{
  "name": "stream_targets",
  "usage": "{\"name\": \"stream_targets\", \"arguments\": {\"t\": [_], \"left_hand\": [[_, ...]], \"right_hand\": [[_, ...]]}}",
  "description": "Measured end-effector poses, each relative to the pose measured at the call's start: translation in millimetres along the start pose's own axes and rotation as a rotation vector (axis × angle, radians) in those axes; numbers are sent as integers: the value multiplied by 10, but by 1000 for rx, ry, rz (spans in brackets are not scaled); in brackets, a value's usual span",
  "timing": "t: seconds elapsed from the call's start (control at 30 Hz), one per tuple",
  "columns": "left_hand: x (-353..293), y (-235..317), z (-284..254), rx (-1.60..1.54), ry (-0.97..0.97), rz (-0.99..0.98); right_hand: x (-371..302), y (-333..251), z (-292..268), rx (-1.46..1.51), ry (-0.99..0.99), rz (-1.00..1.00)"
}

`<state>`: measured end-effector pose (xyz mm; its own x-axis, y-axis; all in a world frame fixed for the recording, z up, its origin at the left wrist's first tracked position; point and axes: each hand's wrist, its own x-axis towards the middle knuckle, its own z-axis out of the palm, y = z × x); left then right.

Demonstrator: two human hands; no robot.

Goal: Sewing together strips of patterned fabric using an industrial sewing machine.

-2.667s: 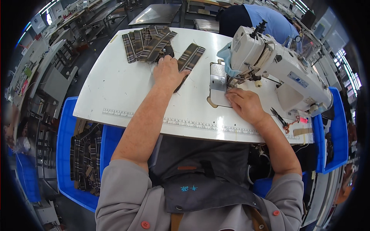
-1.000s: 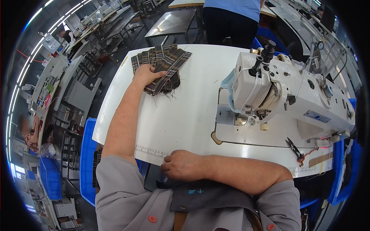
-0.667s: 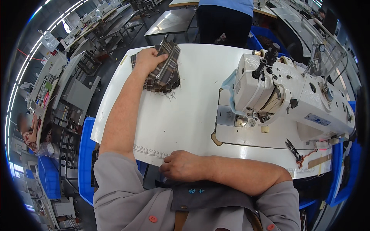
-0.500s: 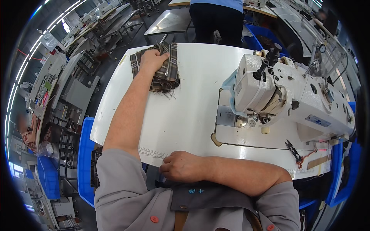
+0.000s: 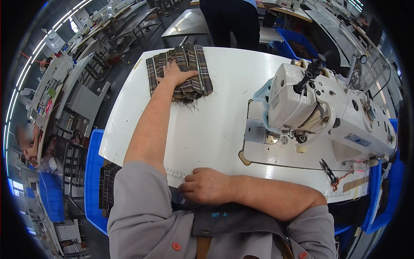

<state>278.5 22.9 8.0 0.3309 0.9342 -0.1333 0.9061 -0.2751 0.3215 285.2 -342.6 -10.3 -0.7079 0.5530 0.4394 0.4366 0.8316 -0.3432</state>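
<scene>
At the far left of the white table [image 5: 207, 129], several brown plaid fabric pieces [image 5: 205, 73] lie in an overlapping pile, with light lengthwise strips and frayed threads at the near edge. My left hand [image 5: 174, 75] rests on top of the pile, arm stretched out, fingers spread and pressing on the cloth. By the table's front edge, above my dark apron, my right hand [image 5: 205, 185] is curled with its knuckles up. Its fingertips turn under, and whatever may be in them is hidden.
A white sewing machine [image 5: 293, 99] occupies the right side, with a light blue cloth hanging on it. Black thread snips [image 5: 329, 172] lie near its base. Blue bins flank the table; the left bin [image 5: 92, 190] holds more plaid cloth. A person [image 5: 230, 21] stands beyond the far edge.
The plaid pieces have fanned out wider to the right under my left hand, whose fingers have spread from a bent grip. My right hand is nearly still. The person beyond has shifted left.
</scene>
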Motion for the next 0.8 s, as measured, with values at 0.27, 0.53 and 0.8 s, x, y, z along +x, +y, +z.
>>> {"name": "stream_targets", "arguments": {"t": [0.27, 0.53, 0.8], "left_hand": [[-501, -258, -39, 22, -57, 153], [-1576, -559, 75, -148, -90, 358], [-1132, -1302, -160, -426, 248, 45]], "right_hand": [[30, 178, -301, 0, 520, 397], [-115, 622, -153, 735, 961, 865], [5, 553, -221, 909, 961, 829]]}}
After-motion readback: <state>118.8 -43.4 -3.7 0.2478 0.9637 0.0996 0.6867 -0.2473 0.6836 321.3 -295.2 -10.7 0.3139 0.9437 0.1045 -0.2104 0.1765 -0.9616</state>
